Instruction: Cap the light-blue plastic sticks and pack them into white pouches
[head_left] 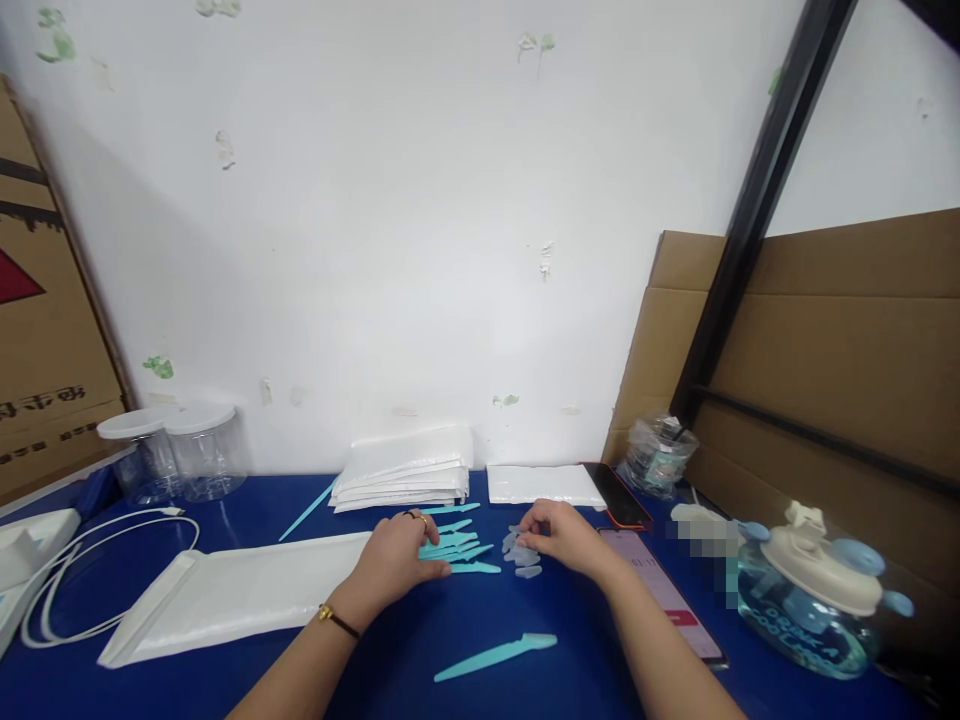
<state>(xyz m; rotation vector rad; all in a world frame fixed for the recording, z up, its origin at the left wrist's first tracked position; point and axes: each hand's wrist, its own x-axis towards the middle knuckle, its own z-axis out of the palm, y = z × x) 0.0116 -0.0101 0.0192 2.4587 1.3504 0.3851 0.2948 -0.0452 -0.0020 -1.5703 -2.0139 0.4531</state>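
My left hand (397, 560) reaches over a cluster of teal eyebrow razors (457, 540). Its thumb and fingers are apart, and the thumb lies by the handle of the nearest razor in the cluster. Just right of it, my right hand (559, 535) pinches at a small pile of clear plastic caps (527, 558); its fingertips partly hide the cap they touch. Closer to me, a single teal eyebrow razor (495, 656) lies apart on the blue table (405, 680). Part of the cluster is hidden behind my left hand.
A white mailer bag (247, 590) lies left, with a white cable (112, 515) beyond it. Stacked white bags (405, 470) and a white packet (544, 485) lie by the wall. Phones (660, 590) and a water bottle (814, 600) are right; clear jars (202, 455) stand back left.
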